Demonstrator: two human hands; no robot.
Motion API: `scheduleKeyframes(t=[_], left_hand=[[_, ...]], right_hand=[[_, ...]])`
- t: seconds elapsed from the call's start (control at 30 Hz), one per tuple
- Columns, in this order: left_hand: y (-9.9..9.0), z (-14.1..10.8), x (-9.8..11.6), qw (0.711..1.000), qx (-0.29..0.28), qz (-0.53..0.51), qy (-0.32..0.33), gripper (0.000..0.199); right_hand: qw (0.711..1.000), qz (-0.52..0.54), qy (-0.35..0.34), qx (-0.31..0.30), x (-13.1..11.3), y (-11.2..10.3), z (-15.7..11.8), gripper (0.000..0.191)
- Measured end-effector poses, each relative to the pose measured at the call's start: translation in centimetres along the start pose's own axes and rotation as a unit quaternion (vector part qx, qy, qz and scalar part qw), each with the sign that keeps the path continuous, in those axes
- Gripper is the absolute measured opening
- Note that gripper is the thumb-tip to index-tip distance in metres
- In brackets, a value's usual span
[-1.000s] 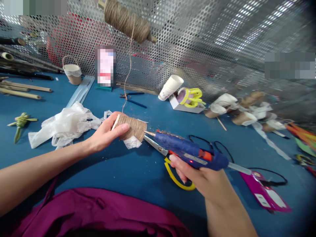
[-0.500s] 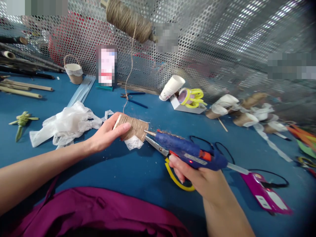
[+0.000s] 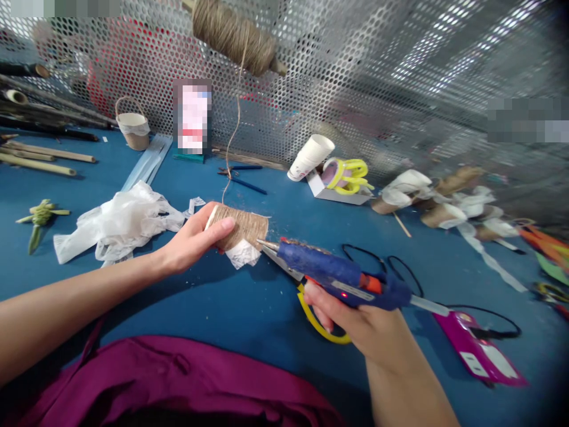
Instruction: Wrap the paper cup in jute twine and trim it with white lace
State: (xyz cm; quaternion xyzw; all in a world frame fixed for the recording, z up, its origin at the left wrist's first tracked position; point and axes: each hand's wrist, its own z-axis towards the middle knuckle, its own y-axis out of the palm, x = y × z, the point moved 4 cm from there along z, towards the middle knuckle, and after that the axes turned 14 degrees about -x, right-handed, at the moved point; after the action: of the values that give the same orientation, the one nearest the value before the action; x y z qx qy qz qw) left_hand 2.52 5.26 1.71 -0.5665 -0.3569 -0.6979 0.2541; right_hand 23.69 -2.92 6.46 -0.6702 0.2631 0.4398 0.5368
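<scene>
My left hand [image 3: 200,234] grips a paper cup wrapped in brown twine [image 3: 242,227], tilted on its side, thumb on the windings. A strand of twine [image 3: 232,139] runs from the cup up to a large spool [image 3: 233,38]. White lace [image 3: 243,254] shows at the cup's lower side. My right hand [image 3: 338,308] is closed round a blue hot glue gun [image 3: 329,264] with a small red light lit. Its nozzle tip is at the cup's right end, seemingly touching the twine. Yellow-handled scissors [image 3: 322,323] lie under the gun, partly hidden.
Crumpled white lace [image 3: 127,222] lies left, beside a green woven figure [image 3: 41,216]. Behind stand a small twine basket [image 3: 134,130], a phone [image 3: 192,118], and pliers [image 3: 244,181]. Paper cups [image 3: 311,155], a yellow-ringed tape roll [image 3: 342,176] and a purple pouch [image 3: 478,350] are at right.
The glue gun's nozzle has shifted slightly left and down, onto the lower right of the wrapped cup. My left hand and the cup have barely moved.
</scene>
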Motion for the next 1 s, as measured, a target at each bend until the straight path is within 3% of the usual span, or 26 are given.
scheduleKeyframes(t=[0.2,0.57,0.8,1.0], left_hand=[[0.05,0.01,-0.23,1.0,-0.01,-0.007,-0.009,0.043],[0.35,0.19,-0.27,0.997,0.004,-0.066,-0.035,0.042],[0.3,0.1,-0.04,1.0,-0.006,-0.024,-0.001,0.043],[0.21,-0.11,0.05,0.999,-0.025,0.019,0.028,0.041]], right_hand=[[1.0,0.026,-0.001,0.013,0.28,-0.1,-0.01,0.028],[0.999,0.006,0.019,-0.028,-0.31,0.25,-0.3,0.029],[1.0,-0.001,0.01,0.0,-0.23,-0.02,-0.25,0.03],[0.998,0.058,0.019,0.0,0.23,-0.32,0.13,0.027]])
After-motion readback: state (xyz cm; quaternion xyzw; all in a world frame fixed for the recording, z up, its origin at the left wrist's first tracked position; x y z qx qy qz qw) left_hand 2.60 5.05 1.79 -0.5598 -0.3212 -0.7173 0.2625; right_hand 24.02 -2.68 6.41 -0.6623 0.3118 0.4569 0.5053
